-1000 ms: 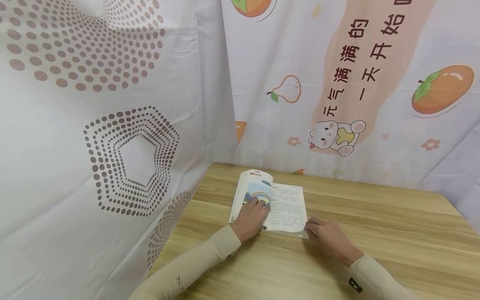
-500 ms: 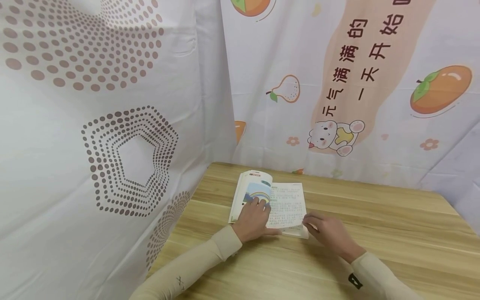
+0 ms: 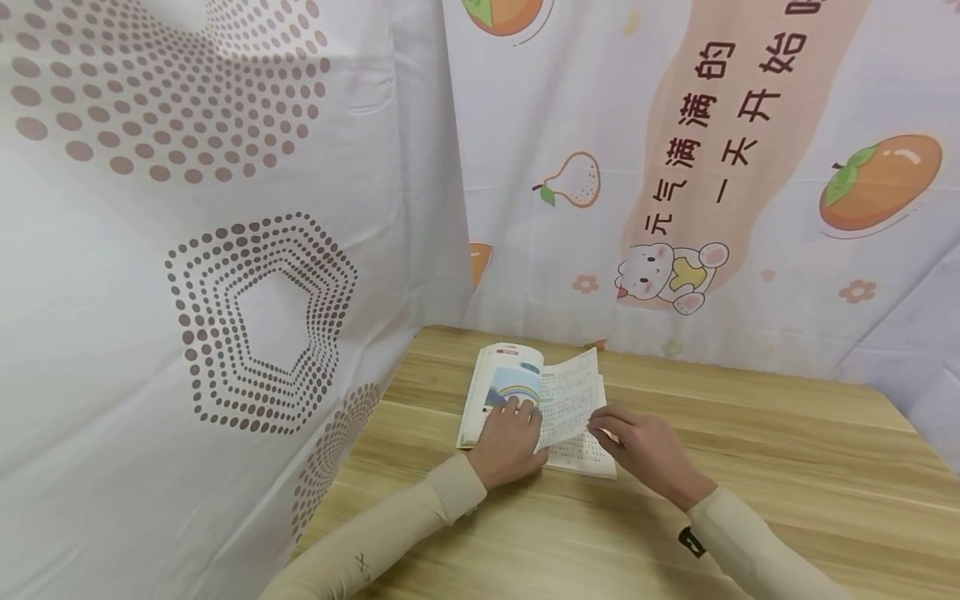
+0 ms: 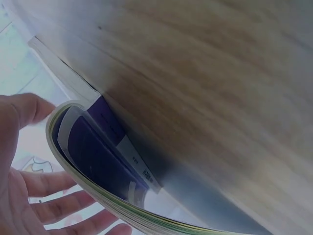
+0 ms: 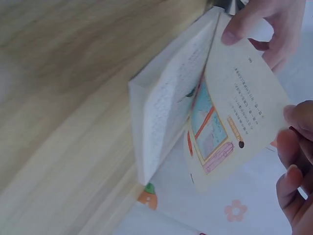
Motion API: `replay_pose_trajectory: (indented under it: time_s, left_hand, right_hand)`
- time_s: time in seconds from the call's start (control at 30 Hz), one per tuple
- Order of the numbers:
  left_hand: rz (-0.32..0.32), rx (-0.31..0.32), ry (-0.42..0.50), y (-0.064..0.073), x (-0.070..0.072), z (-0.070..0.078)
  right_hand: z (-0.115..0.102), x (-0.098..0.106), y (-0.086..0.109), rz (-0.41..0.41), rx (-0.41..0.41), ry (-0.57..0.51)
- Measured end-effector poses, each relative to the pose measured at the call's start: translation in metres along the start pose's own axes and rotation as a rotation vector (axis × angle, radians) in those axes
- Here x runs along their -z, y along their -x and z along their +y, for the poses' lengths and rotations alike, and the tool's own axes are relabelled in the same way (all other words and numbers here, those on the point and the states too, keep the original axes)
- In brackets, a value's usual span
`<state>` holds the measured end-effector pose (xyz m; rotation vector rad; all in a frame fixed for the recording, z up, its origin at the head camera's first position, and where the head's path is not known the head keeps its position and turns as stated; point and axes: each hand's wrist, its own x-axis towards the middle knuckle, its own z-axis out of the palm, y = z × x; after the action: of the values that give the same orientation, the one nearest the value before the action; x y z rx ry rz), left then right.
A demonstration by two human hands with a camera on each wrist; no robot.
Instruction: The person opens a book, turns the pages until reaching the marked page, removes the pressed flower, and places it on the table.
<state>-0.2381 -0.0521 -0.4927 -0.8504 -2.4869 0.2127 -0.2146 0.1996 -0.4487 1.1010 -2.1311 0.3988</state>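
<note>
An open book (image 3: pixel 517 367) lies on the wooden table, its left page showing a rainbow picture. My left hand (image 3: pixel 506 442) rests across the left page near the middle fold; in the left wrist view its fingers (image 4: pixel 58 203) lie along the outside of the curved pages. With thumb and fingertips my right hand (image 3: pixel 645 450) pinches the outer lower corner of a printed page (image 3: pixel 564 400), which is raised off the right side. The right wrist view shows this page's underside (image 5: pixel 237 93) with a coloured picture, and my left thumb (image 5: pixel 239 29) touching it near the fold.
The wooden table (image 3: pixel 750 450) stretches to the right and in front of the book. A white curtain with fruit prints (image 3: pixel 555 108) hangs behind, and a dotted white curtain (image 3: pixel 420 250) along the left.
My right hand has lifted the page's corner from the right side and carried it up and leftward. My left thumb has moved out beside the fold; the rest of that hand stays put.
</note>
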Motion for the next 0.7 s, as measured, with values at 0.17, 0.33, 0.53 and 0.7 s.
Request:
replay_pose_trajectory:
  time_s: [0.17, 0.33, 0.53, 0.7]
  left_hand:
    - [0.022, -0.003, -0.042, -0.001, -0.002, -0.001]
    - [0.151, -0.007, -0.110, -0.002, -0.006, -0.003]
    - [0.268, 0.015, -0.017, -0.004, -0.006, -0.006]
    - [0.358, 0.013, 0.049, -0.007, -0.006, -0.008]
  right_hand:
    - [0.001, 0.001, -0.007, 0.013, -0.003, -0.051]
    - [0.002, 0.003, -0.007, 0.028, -0.036, -0.059]
    - [0.005, 0.001, 0.002, 0.027, -0.089, -0.041]
    - [0.006, -0.006, 0.012, -0.088, -0.248, -0.004]
